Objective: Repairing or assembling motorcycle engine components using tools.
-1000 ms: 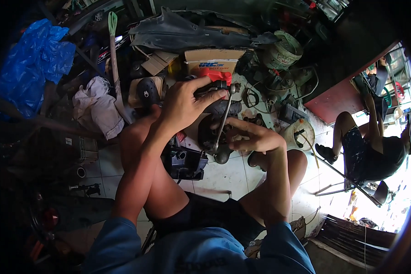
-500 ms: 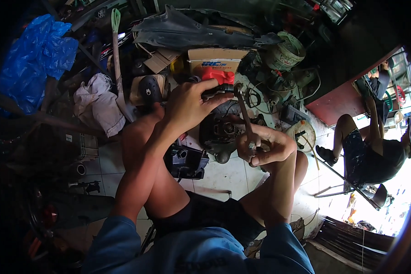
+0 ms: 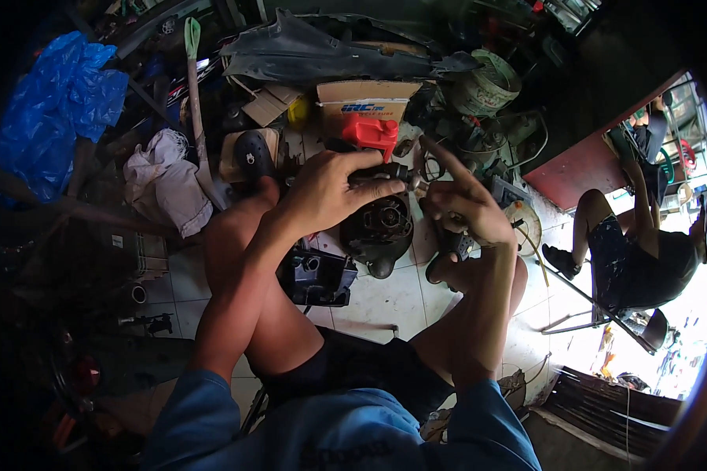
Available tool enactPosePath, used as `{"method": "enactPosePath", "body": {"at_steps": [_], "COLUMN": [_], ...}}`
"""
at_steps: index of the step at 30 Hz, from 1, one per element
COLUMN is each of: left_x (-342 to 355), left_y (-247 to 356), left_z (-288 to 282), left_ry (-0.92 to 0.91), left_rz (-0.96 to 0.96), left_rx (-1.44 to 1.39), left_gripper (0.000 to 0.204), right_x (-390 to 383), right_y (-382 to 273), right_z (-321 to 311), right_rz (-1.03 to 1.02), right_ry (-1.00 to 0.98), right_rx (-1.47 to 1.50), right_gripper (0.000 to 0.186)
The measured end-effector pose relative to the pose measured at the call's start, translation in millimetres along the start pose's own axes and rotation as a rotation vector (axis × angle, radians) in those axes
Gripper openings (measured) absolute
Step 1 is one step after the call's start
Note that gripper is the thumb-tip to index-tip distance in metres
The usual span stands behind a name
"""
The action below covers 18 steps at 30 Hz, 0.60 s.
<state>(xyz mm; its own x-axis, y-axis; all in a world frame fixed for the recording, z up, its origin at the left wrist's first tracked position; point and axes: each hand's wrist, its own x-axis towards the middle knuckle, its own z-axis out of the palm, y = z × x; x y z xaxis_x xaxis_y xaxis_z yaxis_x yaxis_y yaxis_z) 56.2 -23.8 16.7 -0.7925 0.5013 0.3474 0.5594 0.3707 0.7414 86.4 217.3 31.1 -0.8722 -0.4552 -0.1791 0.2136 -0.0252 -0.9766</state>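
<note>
My left hand [image 3: 330, 184] is closed on a small dark cylindrical metal part [image 3: 389, 173]. My right hand [image 3: 471, 212] is beside it, index finger stretched up and the other fingers curled round a metal wrench [image 3: 420, 188], mostly hidden, with one end at the part. A red plastic jug [image 3: 373, 133] stands behind my hands. Under them sit a dark, round engine part [image 3: 375, 231] on the tiled floor and a black plastic housing [image 3: 322, 279] between my legs.
A cardboard box [image 3: 365, 93], a blue plastic sheet [image 3: 55, 110], a white sack [image 3: 161, 180], a long-handled tool [image 3: 196, 118] and buckets [image 3: 483, 82] crowd round me. Another person [image 3: 636, 259] sits at the right by a red panel [image 3: 565, 165].
The wrench has swung from upright to mostly hidden in my right hand, which has moved right and stretched its index finger upward. My left hand has moved slightly down and right with the part.
</note>
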Motion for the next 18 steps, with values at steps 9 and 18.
{"method": "enactPosePath", "body": {"at_steps": [9, 18], "left_x": [3, 6], "left_y": [4, 8], "left_z": [-10, -11], "left_ry": [0.05, 0.192], "left_rz": [-0.173, -0.219], "left_rx": [-0.037, 0.046], "left_gripper": [0.046, 0.057], "right_x": [16, 10], "right_y": [20, 37], "right_z": [14, 11], "right_rz": [0.157, 0.046], "right_ry": [-0.48, -0.567], "right_rx": [-0.411, -0.038], "right_gripper": [0.057, 0.067]}}
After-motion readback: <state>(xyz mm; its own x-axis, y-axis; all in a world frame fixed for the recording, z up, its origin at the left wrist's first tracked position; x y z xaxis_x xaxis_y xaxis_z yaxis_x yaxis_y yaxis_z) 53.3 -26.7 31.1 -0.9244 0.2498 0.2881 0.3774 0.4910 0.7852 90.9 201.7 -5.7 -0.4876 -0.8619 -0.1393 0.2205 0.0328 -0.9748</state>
